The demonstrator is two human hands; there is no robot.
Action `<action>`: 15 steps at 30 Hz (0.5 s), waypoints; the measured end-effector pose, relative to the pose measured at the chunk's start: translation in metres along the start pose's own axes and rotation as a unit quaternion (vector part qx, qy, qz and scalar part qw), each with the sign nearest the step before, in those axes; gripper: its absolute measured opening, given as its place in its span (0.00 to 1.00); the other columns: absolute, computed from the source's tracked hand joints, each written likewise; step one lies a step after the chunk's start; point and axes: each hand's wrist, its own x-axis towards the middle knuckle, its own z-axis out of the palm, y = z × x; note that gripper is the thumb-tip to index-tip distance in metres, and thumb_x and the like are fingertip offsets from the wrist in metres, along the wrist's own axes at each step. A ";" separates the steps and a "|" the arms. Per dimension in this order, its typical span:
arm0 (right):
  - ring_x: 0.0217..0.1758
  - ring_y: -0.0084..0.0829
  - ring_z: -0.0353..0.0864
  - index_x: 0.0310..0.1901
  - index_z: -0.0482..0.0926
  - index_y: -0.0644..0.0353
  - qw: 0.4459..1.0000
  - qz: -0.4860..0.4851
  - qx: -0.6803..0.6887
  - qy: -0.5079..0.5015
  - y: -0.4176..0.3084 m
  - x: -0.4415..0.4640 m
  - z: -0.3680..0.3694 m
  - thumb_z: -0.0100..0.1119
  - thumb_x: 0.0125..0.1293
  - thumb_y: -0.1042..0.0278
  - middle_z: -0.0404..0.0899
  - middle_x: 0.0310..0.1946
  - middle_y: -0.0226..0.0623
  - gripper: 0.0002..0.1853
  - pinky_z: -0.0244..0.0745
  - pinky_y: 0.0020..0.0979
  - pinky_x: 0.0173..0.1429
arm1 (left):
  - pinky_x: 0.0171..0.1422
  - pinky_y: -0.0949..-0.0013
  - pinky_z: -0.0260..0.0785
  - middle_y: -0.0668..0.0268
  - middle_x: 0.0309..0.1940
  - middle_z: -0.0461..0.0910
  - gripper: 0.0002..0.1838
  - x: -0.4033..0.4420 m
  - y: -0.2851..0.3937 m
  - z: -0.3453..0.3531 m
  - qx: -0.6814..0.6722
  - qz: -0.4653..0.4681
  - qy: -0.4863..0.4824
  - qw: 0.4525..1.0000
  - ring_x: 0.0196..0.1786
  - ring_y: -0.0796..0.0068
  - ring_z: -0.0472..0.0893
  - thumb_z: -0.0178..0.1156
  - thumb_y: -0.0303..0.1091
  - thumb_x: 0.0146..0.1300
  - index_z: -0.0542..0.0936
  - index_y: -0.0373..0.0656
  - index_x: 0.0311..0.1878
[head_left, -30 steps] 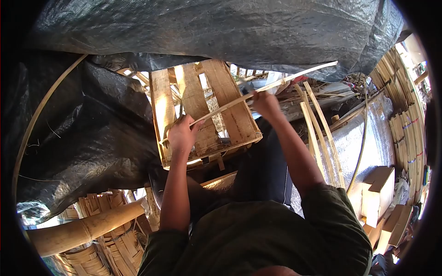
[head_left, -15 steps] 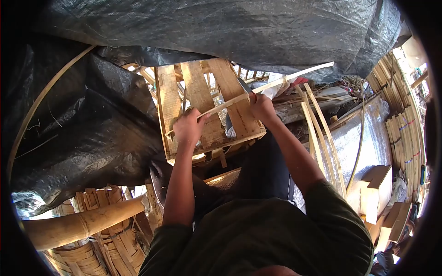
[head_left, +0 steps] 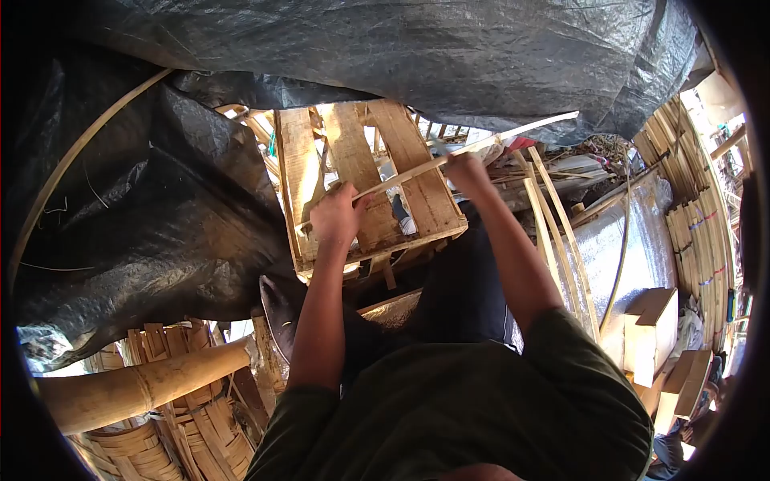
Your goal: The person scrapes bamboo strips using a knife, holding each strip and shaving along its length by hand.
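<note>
My left hand (head_left: 334, 216) is closed round the lower end of a long pale bamboo strip (head_left: 403, 176). The strip slants up to the right across a slatted wooden crate (head_left: 429, 210), and its far end reaches beyond the crate. Against the strip's right part is my right hand (head_left: 468, 175), closed on a knife. The knife's blade (head_left: 437, 147) is smeared by motion and points up and left, touching or close to the strip. The handle is hidden in my fist.
Black plastic sheeting (head_left: 385, 48) hangs ahead and on the left. Several thin strips (head_left: 553, 216) lean right of my knee. A thick bamboo pole (head_left: 144, 393) and woven bamboo (head_left: 136, 457) lie lower left. Cardboard boxes (head_left: 651, 325) and bundled slats (head_left: 694, 232) stand right.
My right hand has moved slightly right along the strip, with the knife blade now blurred. My left hand keeps its hold, shifted a little right.
</note>
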 end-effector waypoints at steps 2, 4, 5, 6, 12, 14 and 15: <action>0.32 0.51 0.86 0.32 0.84 0.67 0.954 0.197 0.218 -0.064 -0.030 -0.002 -0.055 0.52 0.67 0.60 0.83 0.28 0.54 0.17 0.80 0.47 0.36 | 0.32 0.58 0.70 0.68 0.24 0.81 0.19 -0.003 -0.003 0.005 -0.018 0.030 0.054 0.998 0.29 0.61 0.82 0.69 0.55 0.56 0.77 0.50 0.29; 0.30 0.52 0.85 0.33 0.84 0.68 0.986 -0.127 -0.091 -0.063 0.016 0.001 -0.019 0.53 0.68 0.60 0.83 0.27 0.53 0.18 0.80 0.45 0.34 | 0.32 0.58 0.71 0.67 0.25 0.81 0.19 -0.005 -0.003 0.006 -0.006 0.039 0.055 0.998 0.30 0.61 0.82 0.69 0.55 0.56 0.77 0.49 0.30; 0.33 0.56 0.84 0.33 0.83 0.70 0.986 -0.039 -0.047 -0.154 0.030 0.006 -0.038 0.50 0.71 0.55 0.83 0.30 0.56 0.23 0.81 0.44 0.36 | 0.33 0.57 0.71 0.67 0.26 0.81 0.19 -0.003 -0.002 0.006 0.007 0.047 0.062 0.997 0.31 0.61 0.83 0.69 0.54 0.56 0.77 0.49 0.30; 0.34 0.57 0.84 0.34 0.83 0.70 0.979 0.117 0.102 -0.131 0.023 0.009 -0.036 0.49 0.72 0.56 0.83 0.31 0.56 0.22 0.82 0.44 0.37 | 0.33 0.57 0.71 0.67 0.26 0.81 0.19 -0.005 -0.003 0.006 0.006 0.045 0.062 0.997 0.31 0.61 0.83 0.69 0.54 0.56 0.77 0.49 0.30; 0.39 0.53 0.86 0.37 0.83 0.67 0.968 0.146 0.131 -0.157 0.003 0.005 -0.042 0.39 0.74 0.55 0.83 0.34 0.60 0.25 0.81 0.47 0.46 | 0.35 0.57 0.72 0.65 0.28 0.80 0.18 -0.006 -0.005 0.007 -0.001 0.054 0.061 0.997 0.33 0.58 0.82 0.68 0.53 0.57 0.77 0.48 0.31; 0.39 0.46 0.87 0.37 0.83 0.67 0.977 0.139 0.086 -0.137 0.038 0.011 -0.027 0.40 0.75 0.55 0.84 0.32 0.57 0.25 0.82 0.47 0.45 | 0.35 0.57 0.73 0.65 0.29 0.81 0.19 -0.002 -0.008 0.011 0.002 0.066 0.068 0.995 0.34 0.58 0.83 0.67 0.53 0.58 0.77 0.48 0.32; 0.40 0.47 0.87 0.38 0.83 0.67 0.841 0.386 0.308 -0.219 0.012 0.011 -0.082 0.42 0.74 0.54 0.83 0.32 0.58 0.24 0.81 0.47 0.46 | 0.35 0.57 0.73 0.65 0.29 0.81 0.19 -0.002 -0.008 0.010 0.001 0.064 0.070 0.995 0.34 0.58 0.83 0.67 0.53 0.58 0.77 0.48 0.32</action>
